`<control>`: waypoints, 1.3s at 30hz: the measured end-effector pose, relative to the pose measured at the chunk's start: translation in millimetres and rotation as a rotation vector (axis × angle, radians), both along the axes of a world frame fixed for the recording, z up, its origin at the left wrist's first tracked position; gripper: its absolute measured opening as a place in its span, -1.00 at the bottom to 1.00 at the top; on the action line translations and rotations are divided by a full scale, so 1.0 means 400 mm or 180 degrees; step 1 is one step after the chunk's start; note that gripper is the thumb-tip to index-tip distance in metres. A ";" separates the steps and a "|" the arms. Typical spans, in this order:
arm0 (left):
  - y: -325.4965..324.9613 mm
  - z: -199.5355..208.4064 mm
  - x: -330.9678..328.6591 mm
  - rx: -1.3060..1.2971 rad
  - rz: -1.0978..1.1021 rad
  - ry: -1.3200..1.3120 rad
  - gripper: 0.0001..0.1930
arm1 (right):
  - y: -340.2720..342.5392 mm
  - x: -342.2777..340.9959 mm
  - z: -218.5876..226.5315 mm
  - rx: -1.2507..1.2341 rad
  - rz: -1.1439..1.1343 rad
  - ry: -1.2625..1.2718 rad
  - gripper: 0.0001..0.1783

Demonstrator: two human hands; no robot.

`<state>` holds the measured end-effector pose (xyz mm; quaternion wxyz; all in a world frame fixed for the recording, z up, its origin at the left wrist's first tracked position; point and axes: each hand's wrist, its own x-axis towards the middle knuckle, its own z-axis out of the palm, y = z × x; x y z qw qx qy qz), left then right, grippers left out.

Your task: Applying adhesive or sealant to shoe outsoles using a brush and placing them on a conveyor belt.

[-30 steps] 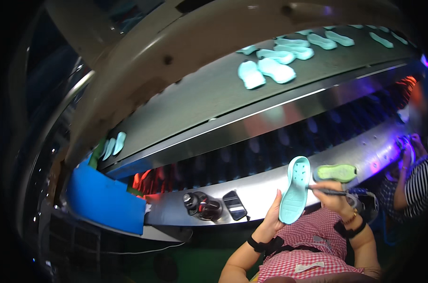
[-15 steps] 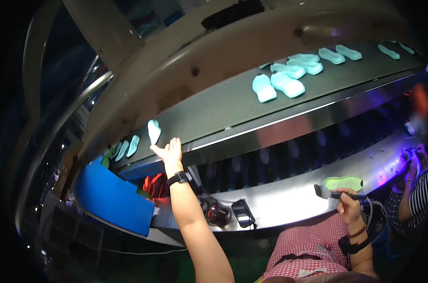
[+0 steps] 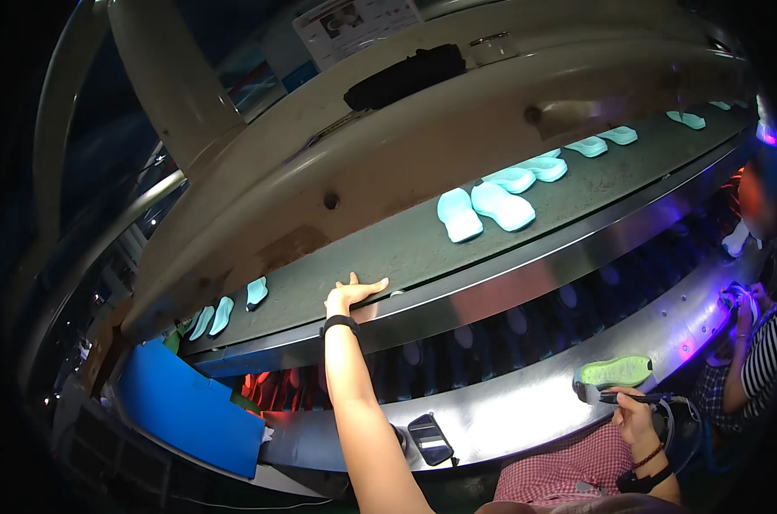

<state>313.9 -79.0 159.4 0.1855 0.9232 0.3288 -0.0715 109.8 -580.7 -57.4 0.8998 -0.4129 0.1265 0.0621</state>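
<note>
My left hand (image 3: 354, 295) reaches over the near edge of the dark conveyor belt (image 3: 388, 257), empty, with its fingers spread. To its left, apart from it, lies a pale turquoise shoe sole (image 3: 256, 293). Further right on the belt are several more turquoise soles (image 3: 502, 207), some overlapping. My right hand (image 3: 635, 417) is closed around a black-handled brush (image 3: 619, 398). The brush head is beside the near left end of a yellow-green shoe sole (image 3: 619, 371), which lies on the shiny metal ledge; I cannot tell whether they touch.
Below the belt runs a dark slot with a row of soles showing dimly. A black-framed device (image 3: 431, 439) rests on the metal ledge (image 3: 500, 411). A blue panel (image 3: 187, 411) stands at left. On the right, a person in a striped sleeve (image 3: 765, 355) works under purple light.
My left hand has moved right, away from the single turquoise sole, which now lies further left on the belt. The view has shifted. My right hand still grips the brush by the yellow-green sole.
</note>
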 end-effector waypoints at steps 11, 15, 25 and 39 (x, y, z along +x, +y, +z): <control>0.037 -0.037 -0.001 0.0457 -0.0530 -0.0368 0.16 | -0.022 -0.003 0.001 0.0232 -0.0070 -0.0049 -0.79; 0.046 -0.041 0.011 0.0297 -0.0475 -0.0315 0.10 | -0.050 0.003 -0.017 0.0240 -0.0145 -0.0002 -0.77; -0.008 -0.050 0.035 0.0686 -0.0225 -0.0467 -0.01 | -0.050 -0.001 -0.036 0.0332 -0.0266 0.0107 -0.77; 0.072 -0.116 0.020 0.0259 -0.0077 -0.4001 -0.45 | -0.116 0.020 -0.017 0.0672 -0.0392 0.0084 -0.80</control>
